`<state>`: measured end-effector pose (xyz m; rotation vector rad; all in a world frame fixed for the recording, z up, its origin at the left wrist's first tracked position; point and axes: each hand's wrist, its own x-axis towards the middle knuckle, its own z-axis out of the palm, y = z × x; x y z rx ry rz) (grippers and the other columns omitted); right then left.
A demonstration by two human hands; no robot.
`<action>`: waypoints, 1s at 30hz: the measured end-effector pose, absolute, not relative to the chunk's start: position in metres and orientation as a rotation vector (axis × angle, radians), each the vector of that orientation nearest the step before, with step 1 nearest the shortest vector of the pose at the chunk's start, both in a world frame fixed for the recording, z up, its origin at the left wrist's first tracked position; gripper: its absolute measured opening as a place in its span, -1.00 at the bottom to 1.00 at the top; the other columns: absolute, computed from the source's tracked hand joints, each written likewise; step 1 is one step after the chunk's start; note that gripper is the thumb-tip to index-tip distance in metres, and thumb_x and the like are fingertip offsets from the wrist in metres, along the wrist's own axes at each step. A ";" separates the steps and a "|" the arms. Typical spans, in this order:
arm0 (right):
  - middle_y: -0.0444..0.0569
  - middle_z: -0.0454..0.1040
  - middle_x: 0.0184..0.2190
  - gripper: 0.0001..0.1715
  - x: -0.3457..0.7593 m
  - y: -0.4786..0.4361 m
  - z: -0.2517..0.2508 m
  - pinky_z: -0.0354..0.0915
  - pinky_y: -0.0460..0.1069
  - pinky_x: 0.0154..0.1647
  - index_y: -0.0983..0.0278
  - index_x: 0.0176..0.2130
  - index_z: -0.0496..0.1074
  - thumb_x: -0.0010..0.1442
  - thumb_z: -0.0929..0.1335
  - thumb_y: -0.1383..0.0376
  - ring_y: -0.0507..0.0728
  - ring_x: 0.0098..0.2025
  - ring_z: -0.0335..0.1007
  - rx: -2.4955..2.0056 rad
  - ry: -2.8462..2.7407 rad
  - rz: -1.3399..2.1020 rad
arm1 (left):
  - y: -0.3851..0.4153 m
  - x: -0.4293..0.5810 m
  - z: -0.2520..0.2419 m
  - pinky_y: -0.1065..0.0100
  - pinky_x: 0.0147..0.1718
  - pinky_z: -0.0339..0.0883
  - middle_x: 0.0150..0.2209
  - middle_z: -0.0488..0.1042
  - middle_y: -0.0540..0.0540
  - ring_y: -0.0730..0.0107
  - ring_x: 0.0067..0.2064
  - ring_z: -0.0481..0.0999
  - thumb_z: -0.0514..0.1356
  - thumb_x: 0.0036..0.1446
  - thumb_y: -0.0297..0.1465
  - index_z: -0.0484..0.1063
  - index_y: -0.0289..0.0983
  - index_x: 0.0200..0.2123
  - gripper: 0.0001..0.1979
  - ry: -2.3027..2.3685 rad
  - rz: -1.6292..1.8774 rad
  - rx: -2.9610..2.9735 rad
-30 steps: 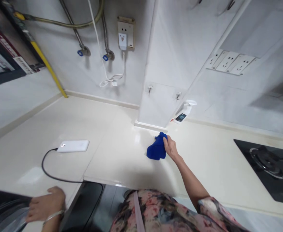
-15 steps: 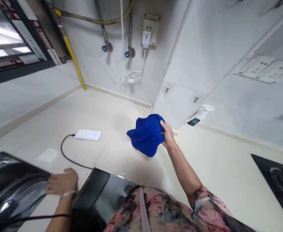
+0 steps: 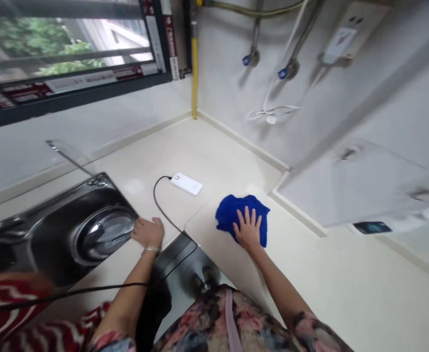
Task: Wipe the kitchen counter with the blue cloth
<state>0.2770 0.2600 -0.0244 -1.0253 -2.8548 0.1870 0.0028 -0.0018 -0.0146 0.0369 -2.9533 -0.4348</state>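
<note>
The right side of the view was blurred, so the dark phone (image 3: 372, 227) at the wall foot was hard to make out, and the sink (image 3: 53, 234) was cut off at the left edge. One blue cloth (image 3: 241, 217), one white power bank (image 3: 187, 184) with one black cable (image 3: 163, 210), and two blue-handled valves (image 3: 246, 59) on the wall could be counted. The right hand (image 3: 249, 230) lay flat and spread, fingers apart, pressing on the blue cloth, which sat on the cream bench (image 3: 327, 274) near the wall corner. The left hand (image 3: 148, 232) rested loosely curled at the sink's rim, gripping nothing visible.
</note>
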 end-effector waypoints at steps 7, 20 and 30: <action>0.20 -0.12 0.62 -0.23 0.247 0.307 -0.031 -0.20 0.63 0.49 0.25 0.56 0.10 0.52 0.14 0.05 0.57 0.62 -0.33 -1.038 -2.868 0.087 | -0.004 0.007 -0.016 -0.15 0.23 0.19 0.13 0.46 -0.60 -0.26 0.21 0.44 -0.03 0.36 -0.25 0.29 -0.62 0.23 -0.41 -2.992 -0.392 0.073; 0.22 -0.11 0.61 -0.22 0.108 0.377 -0.024 -0.20 0.65 0.47 0.26 0.56 0.10 0.52 0.10 0.04 0.63 0.60 -0.28 -1.129 -2.884 0.172 | -0.011 0.005 -0.011 -0.15 0.14 0.27 0.04 0.51 -0.59 -0.30 0.13 0.50 -0.05 0.38 -0.23 0.35 -0.60 0.19 -0.43 -3.054 -0.271 0.093; 0.14 -0.04 0.60 -0.27 0.072 0.372 -0.026 -0.12 0.62 0.45 0.14 0.53 0.19 0.51 0.14 0.02 0.62 0.56 -0.15 -0.850 -2.901 0.172 | -0.013 0.005 -0.006 -0.15 0.18 0.25 0.09 0.50 -0.61 -0.30 0.17 0.49 -0.08 0.38 -0.23 0.30 -0.65 0.27 -0.36 -3.059 -0.246 0.082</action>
